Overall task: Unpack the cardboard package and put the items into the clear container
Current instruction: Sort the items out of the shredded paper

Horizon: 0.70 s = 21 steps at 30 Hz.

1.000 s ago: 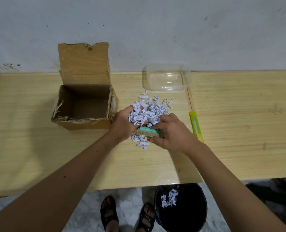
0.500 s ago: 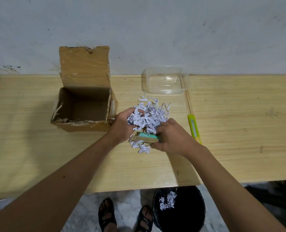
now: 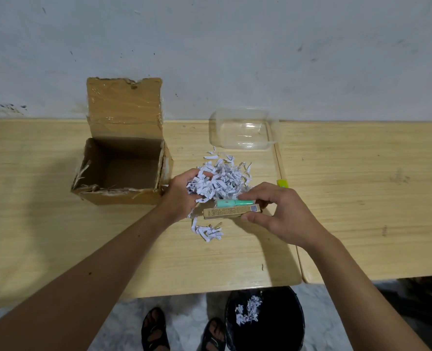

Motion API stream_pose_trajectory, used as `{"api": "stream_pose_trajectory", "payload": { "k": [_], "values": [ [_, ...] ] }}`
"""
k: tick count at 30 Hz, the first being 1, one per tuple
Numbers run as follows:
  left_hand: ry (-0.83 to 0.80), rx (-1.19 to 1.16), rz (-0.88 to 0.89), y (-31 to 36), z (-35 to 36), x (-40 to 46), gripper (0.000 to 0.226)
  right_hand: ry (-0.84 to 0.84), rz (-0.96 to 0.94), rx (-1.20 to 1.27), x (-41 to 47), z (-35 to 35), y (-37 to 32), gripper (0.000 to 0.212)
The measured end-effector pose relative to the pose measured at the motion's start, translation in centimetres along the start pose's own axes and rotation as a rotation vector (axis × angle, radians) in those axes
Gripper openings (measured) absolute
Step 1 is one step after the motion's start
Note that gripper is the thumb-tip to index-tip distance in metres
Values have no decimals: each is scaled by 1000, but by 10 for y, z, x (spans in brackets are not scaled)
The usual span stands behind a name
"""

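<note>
A: From the head view, what is the right hand [image 3: 283, 214] holding?

B: Its thumb and fingertips pinch a slim carton [image 3: 231, 213] and a teal tube [image 3: 231, 203] by their right ends, the tube just behind the carton, both just above the tabletop [image 3: 361, 198].

A: How will they handle?

B: Light and stiff, I judge. The tube looks smooth and could slip out, so gripping both nearer the middle seems safer.

A: And the left hand [image 3: 184, 196]?

B: Its fingers are curled into the shreds [image 3: 220, 181], gripping a clump. Those are soft, nearly weightless, and shed easily.

A: Where do things lie?

B: The items' free ends almost reach the left hand. The box [image 3: 124, 160], open and seemingly emptied, stands just left of it. The clear tub [image 3: 242, 130] sits beyond the shreds, near the wall.
</note>
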State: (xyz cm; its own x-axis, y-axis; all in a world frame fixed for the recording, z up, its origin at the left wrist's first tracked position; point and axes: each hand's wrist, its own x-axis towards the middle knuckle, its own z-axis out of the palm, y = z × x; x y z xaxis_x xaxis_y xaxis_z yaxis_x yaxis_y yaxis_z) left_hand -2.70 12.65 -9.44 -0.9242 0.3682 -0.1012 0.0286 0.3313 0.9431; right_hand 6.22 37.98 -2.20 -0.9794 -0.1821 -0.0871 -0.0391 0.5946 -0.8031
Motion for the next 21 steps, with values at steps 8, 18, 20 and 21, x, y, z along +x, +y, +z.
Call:
{"api": "stream_pose_trajectory", "payload": {
  "k": [8, 18, 20, 21],
  "values": [
    [-5, 39, 58, 5, -2, -3, 55, 94, 23, 69, -1, -36, -4, 47],
    [3, 49, -17, 1, -2, -2, 51, 186, 98, -119, 47, -75, 60, 33],
    [-3, 38, -21, 4, -3, -2, 55, 186, 123, -175, 57, -73, 73, 33],
    [-4, 35, -18, 4, -3, -2, 58, 179, 136, -198, 61, -72, 79, 34]
  ]
}}
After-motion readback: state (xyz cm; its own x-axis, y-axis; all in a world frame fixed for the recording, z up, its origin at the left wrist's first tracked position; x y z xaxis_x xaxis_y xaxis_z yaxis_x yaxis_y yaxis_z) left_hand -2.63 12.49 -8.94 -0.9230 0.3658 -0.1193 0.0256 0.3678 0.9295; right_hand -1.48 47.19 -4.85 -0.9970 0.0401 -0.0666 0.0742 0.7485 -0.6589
